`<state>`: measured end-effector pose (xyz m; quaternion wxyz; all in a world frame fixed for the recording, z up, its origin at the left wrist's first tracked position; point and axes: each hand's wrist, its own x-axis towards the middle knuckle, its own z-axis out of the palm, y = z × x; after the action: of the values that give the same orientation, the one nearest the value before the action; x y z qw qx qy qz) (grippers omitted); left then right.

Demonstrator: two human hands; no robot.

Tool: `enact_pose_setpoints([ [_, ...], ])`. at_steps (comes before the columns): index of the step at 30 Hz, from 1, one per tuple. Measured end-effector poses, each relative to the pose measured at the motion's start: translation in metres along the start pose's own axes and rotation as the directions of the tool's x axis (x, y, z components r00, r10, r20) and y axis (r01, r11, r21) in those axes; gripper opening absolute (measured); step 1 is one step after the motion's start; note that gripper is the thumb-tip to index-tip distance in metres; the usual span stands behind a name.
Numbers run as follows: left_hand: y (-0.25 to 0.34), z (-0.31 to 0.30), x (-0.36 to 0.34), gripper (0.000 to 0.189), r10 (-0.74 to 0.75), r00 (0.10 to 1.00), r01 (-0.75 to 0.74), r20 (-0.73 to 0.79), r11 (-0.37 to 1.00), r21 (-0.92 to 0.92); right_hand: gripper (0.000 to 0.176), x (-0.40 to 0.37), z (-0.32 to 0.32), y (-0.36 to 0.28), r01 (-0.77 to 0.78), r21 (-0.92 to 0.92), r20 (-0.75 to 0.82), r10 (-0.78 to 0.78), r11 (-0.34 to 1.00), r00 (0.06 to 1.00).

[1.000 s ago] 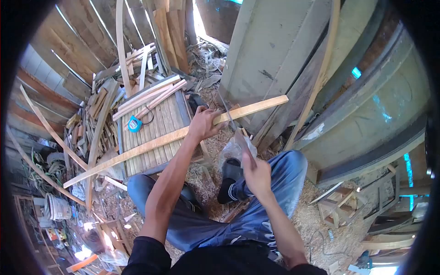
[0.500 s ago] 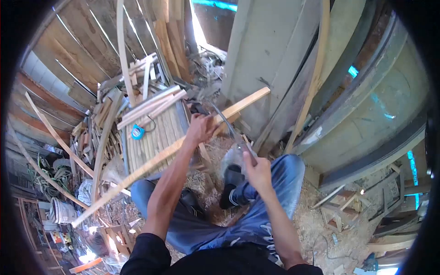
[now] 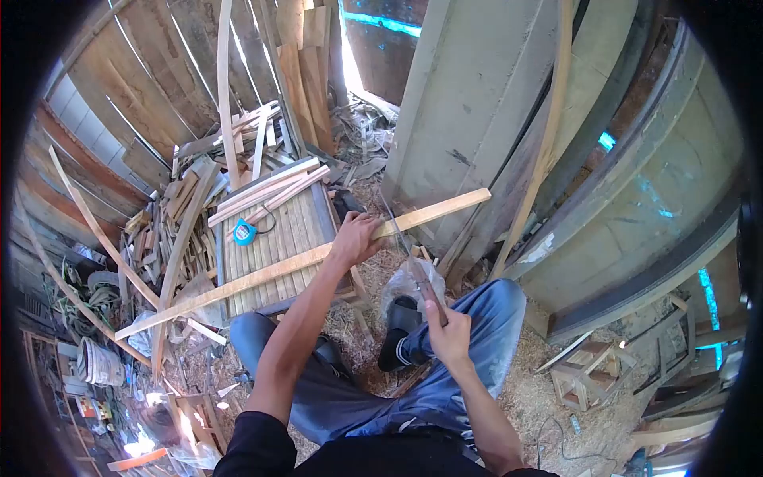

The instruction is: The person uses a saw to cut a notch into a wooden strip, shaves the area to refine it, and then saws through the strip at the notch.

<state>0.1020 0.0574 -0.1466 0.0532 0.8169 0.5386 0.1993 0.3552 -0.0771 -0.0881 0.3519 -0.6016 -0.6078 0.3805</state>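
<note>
A long, pale wooden strip (image 3: 262,278) slants across in front of me, resting over a slatted wooden panel (image 3: 270,246). My left hand (image 3: 356,237) is closed over the strip near its right part, pressing it down. In my right hand (image 3: 451,334) is the handle of a handsaw (image 3: 429,292), its thin blade pointing up and away. The blade crosses the strip just right of my left fingers. Beyond the blade the strip's end juts out to the upper right.
A blue tape measure (image 3: 244,231) and several thin sticks (image 3: 270,191) lie on the panel. Scrap wood (image 3: 191,207) is heaped at the left, and large boards (image 3: 469,103) lean at the right. A small wooden frame (image 3: 592,374) stands on the sawdust-covered floor.
The handsaw and my right hand have shifted slightly down toward me. The strip's right end appears lower and farther right, and the whole view has shifted a little.
</note>
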Motion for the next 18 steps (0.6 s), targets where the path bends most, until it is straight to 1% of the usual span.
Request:
enact_pose_setpoints([
  [2,-0.001,0.004,0.003,0.042,-0.070,0.995,0.070,0.067,0.998,-0.004,0.051,-0.001,0.012,0.016,0.004,-0.008,-0.025,-0.004,1.000,1.000],
  [3,-0.002,0.001,0.005,0.042,-0.072,0.996,0.072,0.059,0.997,-0.005,0.051,0.000,0.015,0.015,0.011,-0.010,-0.041,-0.011,1.000,0.999],
  [5,-0.007,-0.007,0.009,0.042,-0.125,0.977,0.139,0.171,0.988,-0.072,0.052,0.005,0.015,0.008,0.056,-0.002,-0.047,-0.057,0.998,0.997],
  [6,-0.007,-0.016,0.011,0.042,-0.135,0.977,0.148,0.167,0.987,-0.067,0.052,0.010,0.013,0.000,0.033,-0.003,-0.047,-0.033,0.999,0.998],
  [7,-0.005,-0.026,0.016,0.042,-0.156,0.958,0.179,0.241,0.981,-0.076,0.052,0.014,0.011,-0.005,0.006,-0.005,-0.048,-0.006,1.000,0.999],
  [8,-0.002,-0.032,0.018,0.042,-0.172,0.934,0.208,0.313,0.974,-0.085,0.052,0.021,0.013,0.004,-0.057,0.049,-0.011,0.057,0.997,0.998],
  [9,-0.005,-0.028,0.019,0.042,-0.172,0.935,0.208,0.310,0.974,-0.087,0.052,0.025,0.012,0.006,-0.054,0.047,-0.011,0.055,0.997,0.998],
  [11,-0.008,-0.018,0.020,0.041,-0.166,0.956,0.184,0.244,0.982,-0.052,0.053,0.030,0.010,0.009,-0.051,0.097,-0.011,0.052,0.994,0.999],
  [15,-0.011,-0.015,0.021,0.040,-0.132,0.958,0.139,0.256,0.990,-0.010,0.053,0.023,0.013,0.011,-0.046,0.114,-0.019,0.049,0.992,0.999],
  [17,-0.009,-0.023,0.021,0.035,-0.125,0.967,0.124,0.223,0.992,0.021,0.053,0.015,0.007,0.000,-0.129,0.393,0.002,0.139,0.910,0.990],
  [18,-0.013,-0.022,0.020,0.035,-0.130,0.965,0.128,0.226,0.992,0.023,0.052,0.014,0.004,-0.003,-0.102,0.443,-0.011,0.120,0.890,0.993],
])
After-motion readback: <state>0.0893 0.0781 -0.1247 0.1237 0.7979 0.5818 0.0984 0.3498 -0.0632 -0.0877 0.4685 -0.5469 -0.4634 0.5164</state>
